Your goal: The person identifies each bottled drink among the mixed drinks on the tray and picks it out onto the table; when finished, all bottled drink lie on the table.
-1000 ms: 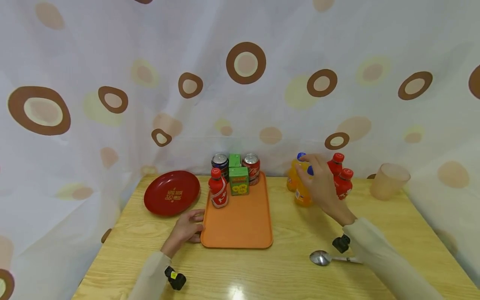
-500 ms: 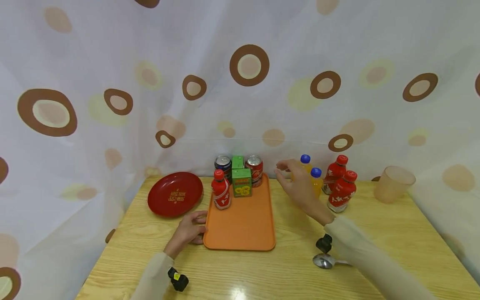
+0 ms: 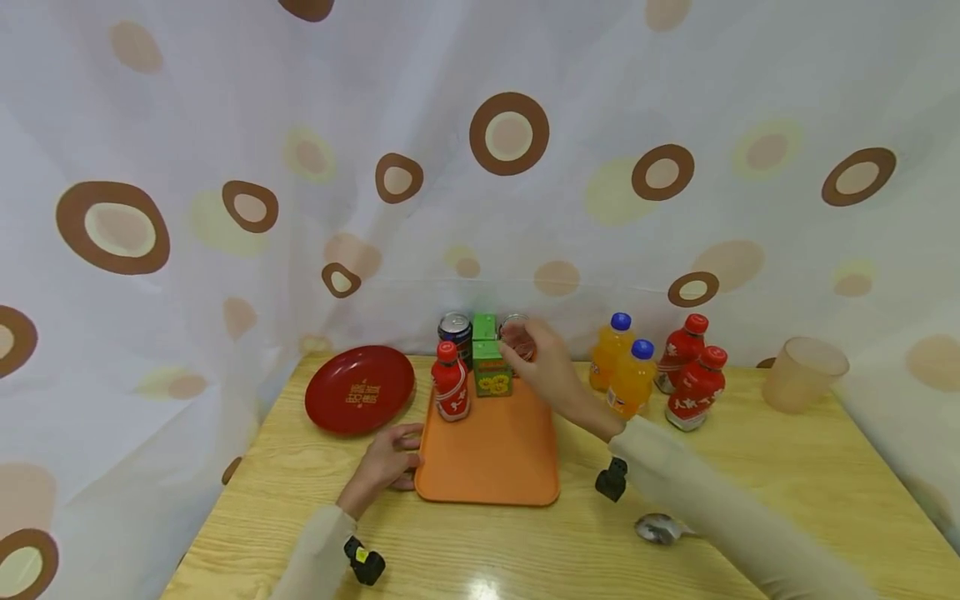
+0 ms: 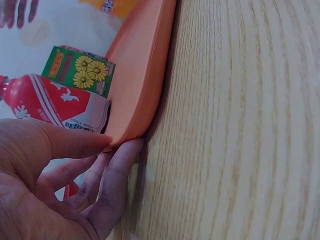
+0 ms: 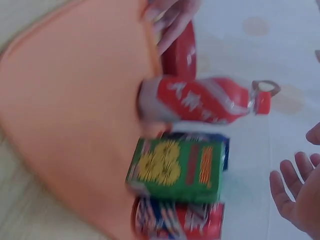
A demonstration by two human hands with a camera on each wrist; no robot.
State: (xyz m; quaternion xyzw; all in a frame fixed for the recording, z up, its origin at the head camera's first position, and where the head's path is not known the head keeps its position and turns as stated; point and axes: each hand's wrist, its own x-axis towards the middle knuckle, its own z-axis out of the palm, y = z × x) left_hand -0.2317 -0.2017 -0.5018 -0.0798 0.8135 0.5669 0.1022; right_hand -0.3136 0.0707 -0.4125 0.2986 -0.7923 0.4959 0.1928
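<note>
- We find the right hand [image 3: 542, 360] reaching over the far end of the orange tray [image 3: 491, 454], at the red can [image 3: 517, 335] standing in the tray's far right corner.
- The red can is a red drink can with a silver top and white lettering; the hand covers most of it in the head view.
- The fingers [image 5: 286, 189] of the right hand are spread and relaxed in the right wrist view; we cannot tell whether they touch the can.
- The left hand [image 3: 386, 467] rests on the table [image 3: 787, 467] at the tray's near left corner, fingers [image 4: 107, 175] under the rim and thumb on top, pinching it.
- Also on the tray: a green carton [image 3: 492, 372], a dark can [image 3: 455, 331] and a red bottle [image 3: 451, 392], all upright.
</note>
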